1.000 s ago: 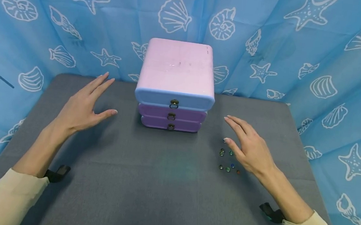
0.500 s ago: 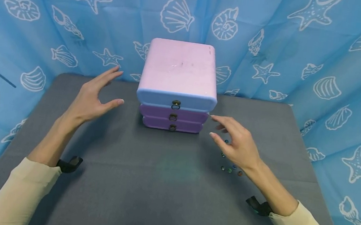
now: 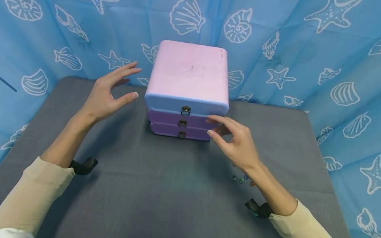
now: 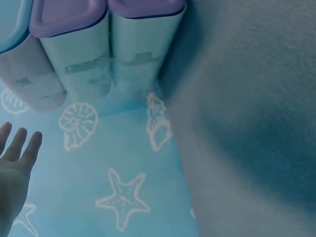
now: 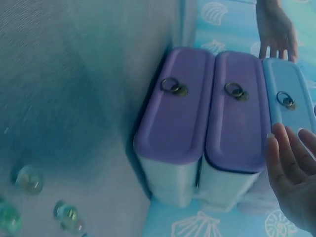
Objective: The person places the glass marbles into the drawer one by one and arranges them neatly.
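Observation:
A small chest of three drawers (image 3: 188,73) stands at the table's back, with a pink top, a blue top drawer (image 3: 164,103) and two purple drawers (image 5: 237,113) below. Each drawer front carries a ring pull (image 3: 186,111). My left hand (image 3: 107,92) hovers to the left of the chest, fingers spread and holding nothing. In front of the chest's right side is my right hand (image 3: 234,140), its fingers loosely bent before the purple drawers with nothing in them. Whether it touches the drawer fronts, I cannot tell.
Several glass marbles (image 3: 241,180) lie on the grey table (image 3: 168,209) under and beside the right wrist, some hidden by it. Larger marbles (image 5: 28,179) show in the right wrist view. A blue shell-print curtain (image 3: 124,20) hangs behind the table.
Both hands have moved inward toward the chest. The right hand passed from beside the marbles to the drawer fronts; the left came closer to the chest's left side.

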Demonstrator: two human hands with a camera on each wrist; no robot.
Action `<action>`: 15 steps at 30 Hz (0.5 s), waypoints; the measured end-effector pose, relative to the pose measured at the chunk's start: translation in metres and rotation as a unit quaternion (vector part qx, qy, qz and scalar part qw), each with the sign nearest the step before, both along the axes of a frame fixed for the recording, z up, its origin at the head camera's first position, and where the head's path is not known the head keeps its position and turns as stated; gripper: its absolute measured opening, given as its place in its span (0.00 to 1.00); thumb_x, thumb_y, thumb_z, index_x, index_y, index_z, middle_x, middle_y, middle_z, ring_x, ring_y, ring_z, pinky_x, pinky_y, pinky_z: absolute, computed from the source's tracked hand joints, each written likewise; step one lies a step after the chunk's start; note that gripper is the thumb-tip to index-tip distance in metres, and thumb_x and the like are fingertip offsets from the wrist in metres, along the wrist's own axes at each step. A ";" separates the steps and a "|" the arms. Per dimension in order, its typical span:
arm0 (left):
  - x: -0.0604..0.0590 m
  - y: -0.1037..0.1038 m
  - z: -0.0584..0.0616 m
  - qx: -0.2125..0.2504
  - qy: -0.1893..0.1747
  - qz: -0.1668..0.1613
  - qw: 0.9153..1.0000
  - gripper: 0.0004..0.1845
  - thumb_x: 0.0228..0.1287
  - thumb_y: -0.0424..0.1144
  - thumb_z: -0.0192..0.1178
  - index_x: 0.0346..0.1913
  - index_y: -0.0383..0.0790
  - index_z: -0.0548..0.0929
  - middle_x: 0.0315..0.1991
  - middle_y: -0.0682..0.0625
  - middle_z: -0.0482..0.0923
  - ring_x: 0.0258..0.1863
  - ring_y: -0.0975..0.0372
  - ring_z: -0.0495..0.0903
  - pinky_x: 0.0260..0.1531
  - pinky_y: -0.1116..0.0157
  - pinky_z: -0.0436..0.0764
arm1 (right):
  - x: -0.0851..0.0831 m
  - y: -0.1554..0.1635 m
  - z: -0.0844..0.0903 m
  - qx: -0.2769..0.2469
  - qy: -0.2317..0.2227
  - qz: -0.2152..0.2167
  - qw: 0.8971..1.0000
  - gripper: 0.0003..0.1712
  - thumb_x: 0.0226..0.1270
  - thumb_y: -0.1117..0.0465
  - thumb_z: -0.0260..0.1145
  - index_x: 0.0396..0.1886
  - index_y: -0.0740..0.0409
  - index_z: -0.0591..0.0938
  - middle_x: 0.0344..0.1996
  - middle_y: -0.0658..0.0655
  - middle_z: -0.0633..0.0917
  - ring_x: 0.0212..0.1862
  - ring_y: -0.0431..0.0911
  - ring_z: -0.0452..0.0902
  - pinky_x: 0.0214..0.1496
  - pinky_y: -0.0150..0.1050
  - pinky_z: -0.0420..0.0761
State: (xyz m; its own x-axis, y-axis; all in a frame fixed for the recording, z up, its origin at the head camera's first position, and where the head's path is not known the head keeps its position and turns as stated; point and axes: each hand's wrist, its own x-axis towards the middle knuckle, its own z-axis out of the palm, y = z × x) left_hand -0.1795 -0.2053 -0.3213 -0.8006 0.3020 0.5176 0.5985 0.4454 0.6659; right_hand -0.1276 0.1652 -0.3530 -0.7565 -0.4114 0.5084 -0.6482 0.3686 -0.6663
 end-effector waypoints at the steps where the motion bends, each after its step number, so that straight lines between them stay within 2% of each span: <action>1: 0.002 0.003 0.004 0.007 -0.008 -0.004 1.000 0.30 0.62 0.34 0.67 0.68 0.38 0.75 0.73 0.46 0.65 0.72 0.54 0.63 0.63 0.44 0.70 | -0.001 -0.003 0.000 -0.010 -0.011 0.002 1.000 0.22 0.65 0.70 0.68 0.59 0.60 0.81 0.49 0.57 0.86 0.43 0.47 0.85 0.43 0.38 0.84; 5: 0.006 0.014 0.019 0.028 -0.041 -0.029 0.998 0.28 0.64 0.27 0.63 0.68 0.30 0.72 0.74 0.38 0.62 0.73 0.52 0.62 0.63 0.44 0.70 | -0.001 -0.013 0.001 -0.063 -0.062 0.011 0.996 0.20 0.68 0.70 0.66 0.59 0.61 0.81 0.50 0.58 0.86 0.43 0.48 0.86 0.42 0.39 0.85; 7: 0.003 0.017 0.020 0.040 -0.060 -0.045 0.996 0.28 0.66 0.27 0.61 0.69 0.29 0.70 0.74 0.38 0.60 0.74 0.53 0.61 0.64 0.45 0.69 | -0.001 -0.017 0.001 -0.096 -0.091 0.016 0.991 0.19 0.69 0.70 0.64 0.59 0.62 0.81 0.50 0.60 0.86 0.41 0.49 0.87 0.41 0.43 0.85; 9: -0.001 0.018 0.017 0.053 -0.075 -0.056 0.994 0.29 0.67 0.27 0.60 0.70 0.29 0.69 0.75 0.40 0.58 0.74 0.54 0.59 0.65 0.46 0.68 | -0.002 -0.022 0.001 -0.124 -0.122 0.021 0.985 0.19 0.70 0.69 0.63 0.59 0.63 0.81 0.50 0.62 0.86 0.41 0.49 0.87 0.40 0.47 0.85; 15: -0.021 0.013 -0.004 0.090 -0.103 -0.077 0.988 0.30 0.67 0.30 0.61 0.72 0.36 0.68 0.77 0.46 0.56 0.76 0.58 0.56 0.69 0.50 0.64 | -0.004 -0.032 0.001 -0.177 -0.197 0.031 0.964 0.17 0.73 0.65 0.62 0.58 0.65 0.81 0.52 0.65 0.85 0.42 0.50 0.87 0.41 0.49 0.85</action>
State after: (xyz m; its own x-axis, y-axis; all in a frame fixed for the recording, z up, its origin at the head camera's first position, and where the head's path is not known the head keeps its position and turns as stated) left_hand -0.2008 -0.1923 -0.3256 -0.8462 0.3460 0.4052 0.4936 0.2228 0.8407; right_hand -0.1316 0.1334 -0.3521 -0.8988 -0.3157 0.3042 -0.3334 0.0418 -0.9418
